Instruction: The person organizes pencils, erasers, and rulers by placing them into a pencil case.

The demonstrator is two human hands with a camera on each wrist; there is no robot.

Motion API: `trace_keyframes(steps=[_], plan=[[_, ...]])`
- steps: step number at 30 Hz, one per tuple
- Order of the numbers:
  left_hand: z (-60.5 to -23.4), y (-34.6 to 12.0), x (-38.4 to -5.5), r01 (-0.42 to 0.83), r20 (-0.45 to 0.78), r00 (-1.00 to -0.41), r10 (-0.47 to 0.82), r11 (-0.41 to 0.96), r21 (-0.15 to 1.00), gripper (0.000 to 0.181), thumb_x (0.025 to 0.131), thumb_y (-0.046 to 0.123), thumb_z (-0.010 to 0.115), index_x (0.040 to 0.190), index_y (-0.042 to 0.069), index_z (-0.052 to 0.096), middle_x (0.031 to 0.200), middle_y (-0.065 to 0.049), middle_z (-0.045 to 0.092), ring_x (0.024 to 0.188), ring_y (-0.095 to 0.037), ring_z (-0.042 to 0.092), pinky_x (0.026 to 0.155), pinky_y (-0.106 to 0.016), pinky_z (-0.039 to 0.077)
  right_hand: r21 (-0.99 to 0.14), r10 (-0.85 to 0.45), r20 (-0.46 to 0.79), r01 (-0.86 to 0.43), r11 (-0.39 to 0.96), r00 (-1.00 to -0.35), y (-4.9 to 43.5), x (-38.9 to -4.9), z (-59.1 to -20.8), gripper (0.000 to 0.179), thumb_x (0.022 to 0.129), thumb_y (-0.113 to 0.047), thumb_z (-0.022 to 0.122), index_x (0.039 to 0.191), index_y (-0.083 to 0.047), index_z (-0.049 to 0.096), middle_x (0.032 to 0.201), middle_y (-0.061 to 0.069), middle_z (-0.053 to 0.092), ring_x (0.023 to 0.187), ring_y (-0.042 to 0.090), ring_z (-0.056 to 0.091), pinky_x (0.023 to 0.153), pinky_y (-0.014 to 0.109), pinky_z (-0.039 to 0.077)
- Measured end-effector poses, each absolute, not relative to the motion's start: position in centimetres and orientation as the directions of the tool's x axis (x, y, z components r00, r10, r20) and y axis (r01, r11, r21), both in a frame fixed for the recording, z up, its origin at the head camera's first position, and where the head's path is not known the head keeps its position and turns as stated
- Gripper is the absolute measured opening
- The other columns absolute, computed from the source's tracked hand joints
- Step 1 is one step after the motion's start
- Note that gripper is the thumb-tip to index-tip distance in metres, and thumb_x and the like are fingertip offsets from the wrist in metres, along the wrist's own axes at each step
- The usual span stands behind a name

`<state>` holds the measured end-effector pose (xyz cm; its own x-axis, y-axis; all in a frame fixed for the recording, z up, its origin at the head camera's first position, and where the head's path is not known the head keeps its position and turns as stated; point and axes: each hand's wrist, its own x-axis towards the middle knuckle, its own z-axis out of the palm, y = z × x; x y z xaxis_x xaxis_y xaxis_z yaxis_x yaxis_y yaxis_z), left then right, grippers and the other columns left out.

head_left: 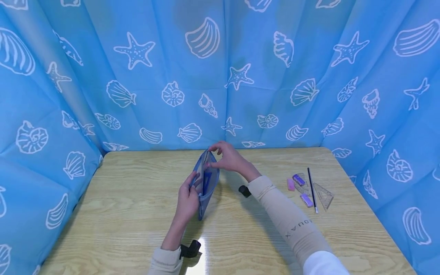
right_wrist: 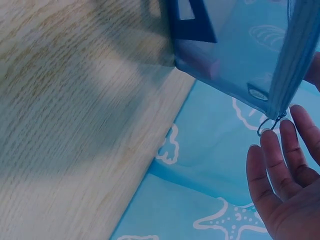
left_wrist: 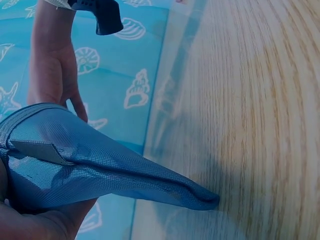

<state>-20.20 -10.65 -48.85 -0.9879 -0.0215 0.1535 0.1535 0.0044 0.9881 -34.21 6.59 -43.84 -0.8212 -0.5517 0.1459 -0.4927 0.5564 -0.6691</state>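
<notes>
A blue-grey mesh zip pouch [head_left: 214,179] stands on edge on the table, its zipped mouth spread apart. My left hand [head_left: 187,199] grips the near side of its rim, with fingers curled over into the mouth. Inside lies a blue triangular set square [right_wrist: 199,20]; a pinkish-purple piece [right_wrist: 202,61] shows through the mesh low down. My right hand [head_left: 231,157] is at the pouch's far end, thumb by the mouth and fingers loosely spread beside the zip end. In the right wrist view those fingers [right_wrist: 272,170] are beside the zip's pull ring [right_wrist: 262,127].
On the table's right lie a pink eraser [head_left: 290,185], two purple-sleeved erasers [head_left: 298,180], a dark pencil [head_left: 312,188] and clear set squares [head_left: 323,196]. A blue shell-patterned curtain [head_left: 220,76] surrounds the wooden table [head_left: 137,198] at the back and sides.
</notes>
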Motion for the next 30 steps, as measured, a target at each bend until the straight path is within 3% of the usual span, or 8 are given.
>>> trace_keyframes(steps=[16, 22, 30], plan=[[-49.2, -10.8, -20.2, 0.139, 0.139, -0.989, -0.042, -0.001, 0.990, 0.055, 0.100, -0.009, 0.023, 0.155, -0.011, 0.026, 0.155, -0.031, 0.038, 0.140, -0.047, 0.044, 0.113, -0.056, 0.043, -0.751, -0.469, 0.242, -0.470, 0.464, -0.849, 9.2, -32.2, -45.6, 0.033, 0.097, -0.015, 0.067, 0.128, -0.003, 0.066, 0.126, 0.015, 0.064, 0.107, 0.031, 0.061, 0.092, 0.047, 0.056], [-49.1, -10.8, -20.0, 0.133, 0.134, -0.990, -0.047, 0.009, 0.991, 0.055, 0.101, -0.009, 0.022, 0.155, -0.010, 0.026, 0.156, -0.030, 0.038, 0.141, -0.046, 0.044, 0.113, -0.055, 0.043, -0.761, -0.466, 0.197, -0.434, 0.482, -0.863, 10.7, -30.5, -46.3, 0.033, 0.097, -0.011, 0.066, 0.128, -0.001, 0.065, 0.127, 0.022, 0.063, 0.109, 0.036, 0.061, 0.093, 0.051, 0.055], [-49.0, -10.9, -19.8, 0.138, 0.138, -0.989, -0.046, 0.005, 0.990, 0.055, 0.100, -0.011, 0.022, 0.155, -0.011, 0.025, 0.155, -0.031, 0.038, 0.140, -0.047, 0.044, 0.114, -0.055, 0.043, -0.789, -0.474, 0.111, -0.367, 0.492, -0.873, 12.8, -28.7, -47.7, 0.035, 0.098, -0.013, 0.064, 0.130, 0.001, 0.062, 0.129, 0.025, 0.062, 0.109, 0.033, 0.062, 0.092, 0.047, 0.055]])
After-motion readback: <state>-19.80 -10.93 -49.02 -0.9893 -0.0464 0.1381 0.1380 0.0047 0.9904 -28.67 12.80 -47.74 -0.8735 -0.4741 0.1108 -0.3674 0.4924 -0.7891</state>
